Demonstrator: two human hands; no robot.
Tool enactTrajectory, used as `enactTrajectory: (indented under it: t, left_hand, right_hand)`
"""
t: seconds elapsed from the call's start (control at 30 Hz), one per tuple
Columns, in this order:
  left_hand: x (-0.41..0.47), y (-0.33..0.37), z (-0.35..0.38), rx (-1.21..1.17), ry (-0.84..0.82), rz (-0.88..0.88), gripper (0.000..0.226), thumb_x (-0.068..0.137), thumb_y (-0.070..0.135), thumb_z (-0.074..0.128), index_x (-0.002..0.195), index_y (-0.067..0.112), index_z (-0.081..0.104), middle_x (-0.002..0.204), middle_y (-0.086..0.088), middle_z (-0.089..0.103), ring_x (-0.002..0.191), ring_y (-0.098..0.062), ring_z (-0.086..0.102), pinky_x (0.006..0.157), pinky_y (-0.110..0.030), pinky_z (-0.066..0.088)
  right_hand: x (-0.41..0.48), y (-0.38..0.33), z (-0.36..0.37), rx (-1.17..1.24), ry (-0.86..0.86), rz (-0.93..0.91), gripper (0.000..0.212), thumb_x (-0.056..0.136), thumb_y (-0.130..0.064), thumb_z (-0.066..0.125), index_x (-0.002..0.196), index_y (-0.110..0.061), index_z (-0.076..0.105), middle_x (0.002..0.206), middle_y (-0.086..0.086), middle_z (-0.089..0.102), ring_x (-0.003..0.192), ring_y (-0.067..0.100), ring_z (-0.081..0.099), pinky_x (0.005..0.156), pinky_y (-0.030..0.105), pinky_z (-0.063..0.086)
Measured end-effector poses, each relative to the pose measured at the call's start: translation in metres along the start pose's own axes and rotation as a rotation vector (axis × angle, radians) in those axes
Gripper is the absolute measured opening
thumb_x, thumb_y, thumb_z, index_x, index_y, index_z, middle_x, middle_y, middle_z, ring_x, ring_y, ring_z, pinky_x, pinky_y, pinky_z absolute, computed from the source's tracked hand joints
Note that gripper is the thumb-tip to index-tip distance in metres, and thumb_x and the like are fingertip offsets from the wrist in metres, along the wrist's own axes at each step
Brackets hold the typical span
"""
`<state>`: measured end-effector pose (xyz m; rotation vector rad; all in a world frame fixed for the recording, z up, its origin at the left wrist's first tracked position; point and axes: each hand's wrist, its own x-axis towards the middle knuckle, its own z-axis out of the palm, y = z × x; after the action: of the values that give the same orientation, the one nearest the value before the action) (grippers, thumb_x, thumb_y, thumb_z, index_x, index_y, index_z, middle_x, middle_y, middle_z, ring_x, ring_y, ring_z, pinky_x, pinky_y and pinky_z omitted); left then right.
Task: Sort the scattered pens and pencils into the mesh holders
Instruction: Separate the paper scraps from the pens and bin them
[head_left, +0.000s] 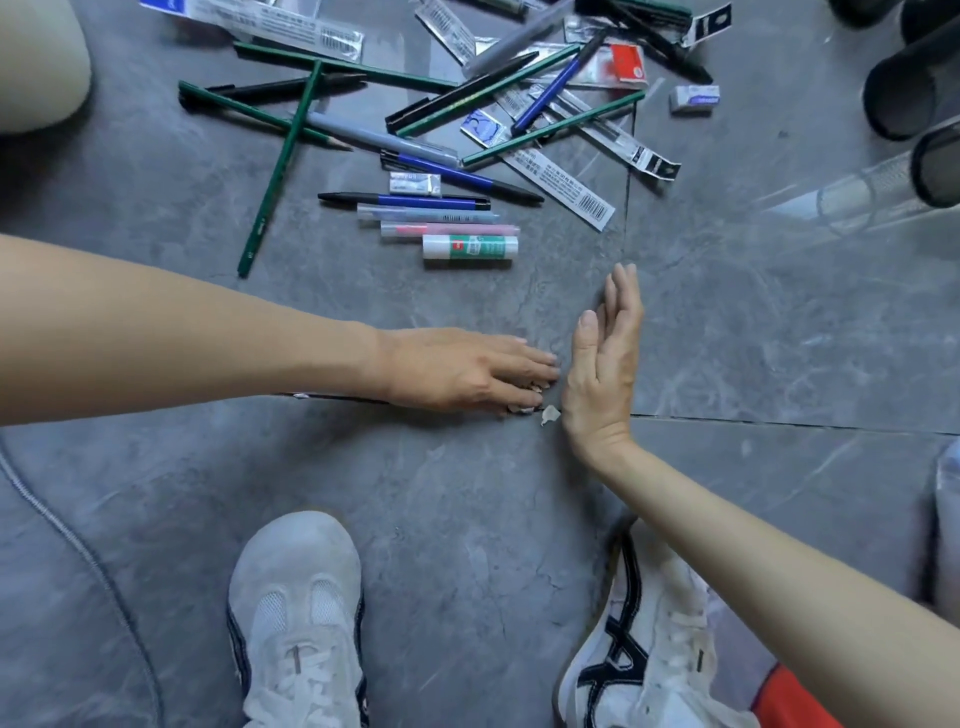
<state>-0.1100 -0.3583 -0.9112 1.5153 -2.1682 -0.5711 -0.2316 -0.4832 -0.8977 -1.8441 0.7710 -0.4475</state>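
Two shoes (296, 613) are seen nearest. Between them and the glue stick (470, 247), both hands are held open, fingers straight: the left hand (462, 371) is laid flat on paper scraps (549, 414), the right hand (602, 374) is set on edge beside it. Beyond the glue stick, pens (431, 201) and pencils (280, 166) are scattered; mesh holders (904, 88) are seen far right of it.

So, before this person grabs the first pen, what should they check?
1. Hands free: ok; the left hand lies flat on the grey tiled floor, the right hand stands on edge, neither grips anything.
2. Cleared the small white paper scraps: not ok; they lie between the hands.
3. Sight of the black mesh holders: ok, far right.
4. Holders empty: cannot tell.
5. Gathered the long green pencils: not ok, scattered.
6. Set aside the white glue stick with green label: not ok; it lies at the pile's edge.
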Motion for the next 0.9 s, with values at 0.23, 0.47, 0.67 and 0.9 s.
enactTrajectory:
  t: [0.23, 0.47, 0.67, 0.9]
  left_hand:
    - [-0.009, 0.013, -0.002, -0.099, 0.115, 0.055, 0.042, 0.1, 0.015, 0.03, 0.104, -0.005, 0.067, 0.117, -0.018, 0.064, 0.113, -0.03, 0.059, 0.08, -0.037, 0.057]
    - [-0.016, 0.014, -0.008, -0.071, 0.129, 0.028, 0.027, 0.088, 0.01, 0.049, 0.102, -0.005, 0.067, 0.11, -0.016, 0.066, 0.107, -0.027, 0.06, 0.077, -0.032, 0.056]
    - [-0.021, 0.02, -0.012, -0.127, 0.313, -0.219, 0.024, 0.089, 0.008, 0.05, 0.088, -0.004, 0.07, 0.095, -0.014, 0.07, 0.09, -0.027, 0.065, 0.075, -0.033, 0.054]
    - [-0.037, 0.025, -0.02, -0.195, 0.446, -0.469, 0.015, 0.082, 0.006, 0.06, 0.083, -0.002, 0.073, 0.088, -0.011, 0.072, 0.085, -0.013, 0.059, 0.074, -0.029, 0.05]
  right_hand:
    - [0.001, -0.003, -0.008, -0.082, -0.1, -0.034, 0.042, 0.097, -0.017, 0.038, 0.138, -0.012, 0.033, 0.15, 0.017, 0.028, 0.141, 0.028, 0.028, 0.115, 0.047, 0.027]
    - [-0.015, 0.003, -0.049, -0.562, -0.431, -0.418, 0.036, 0.078, -0.035, 0.066, 0.104, -0.012, 0.056, 0.106, 0.005, 0.044, 0.099, 0.02, 0.044, 0.089, 0.028, 0.034]
    - [-0.012, 0.008, -0.06, -0.672, -0.575, -0.315, 0.029, 0.069, -0.035, 0.076, 0.083, -0.016, 0.06, 0.095, -0.001, 0.041, 0.086, 0.01, 0.033, 0.076, 0.021, 0.02]
    - [-0.016, 0.006, -0.053, -0.597, -0.549, -0.179, 0.029, 0.072, -0.024, 0.079, 0.091, -0.014, 0.06, 0.094, -0.008, 0.038, 0.087, 0.008, 0.034, 0.078, 0.021, 0.029]
